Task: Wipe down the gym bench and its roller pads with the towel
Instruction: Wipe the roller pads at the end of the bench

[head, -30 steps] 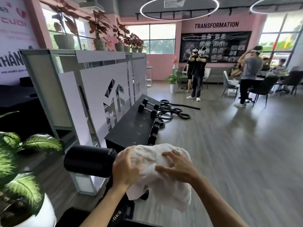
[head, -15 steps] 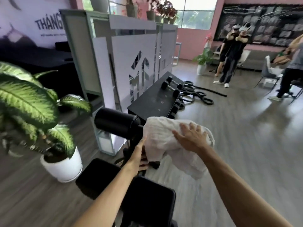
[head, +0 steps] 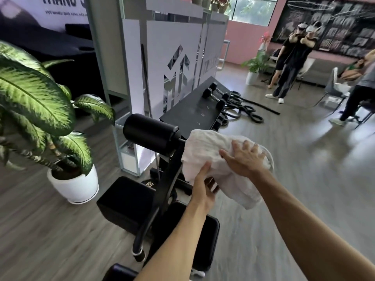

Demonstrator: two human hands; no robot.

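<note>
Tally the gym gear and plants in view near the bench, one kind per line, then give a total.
White towel: 1
Bare black roller pad: 1
Black bench seat pads: 2
Dumbbells lying on the black rack: 2
Battle rope on the floor: 1
Potted plants in white pots: 2
Total: 9
</note>
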